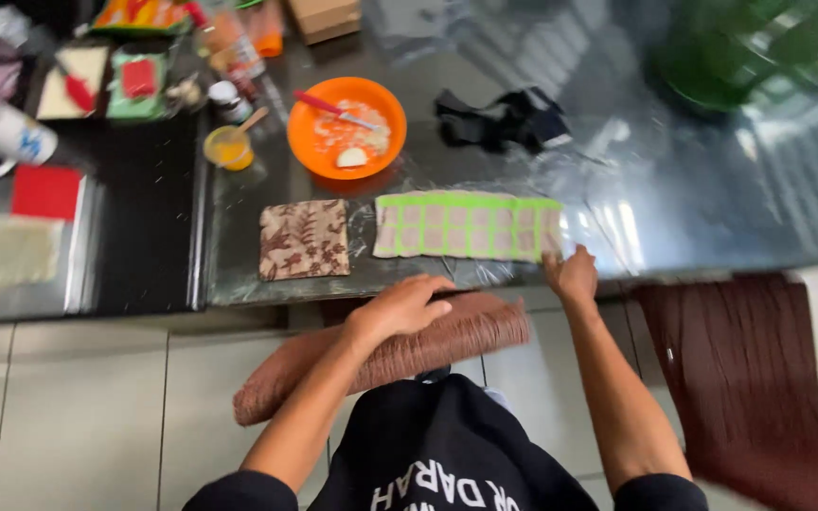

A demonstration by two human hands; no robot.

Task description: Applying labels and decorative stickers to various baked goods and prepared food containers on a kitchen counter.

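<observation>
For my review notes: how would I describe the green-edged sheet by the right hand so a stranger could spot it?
On the glass table, look just below the orange bowl. There lies the long green-edged sheet, gridded with pale squares, its right end at the right hand. Unlike the brown floral cloth square to its left, it is long and bright green.

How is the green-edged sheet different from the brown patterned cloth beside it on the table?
The green-edged sheet is long, with rows of pale squares; the brown patterned cloth is nearly square, with a leafy print. The right hand touches the sheet's corner; no hand touches the cloth. Both lie flat on the dark table.
</observation>
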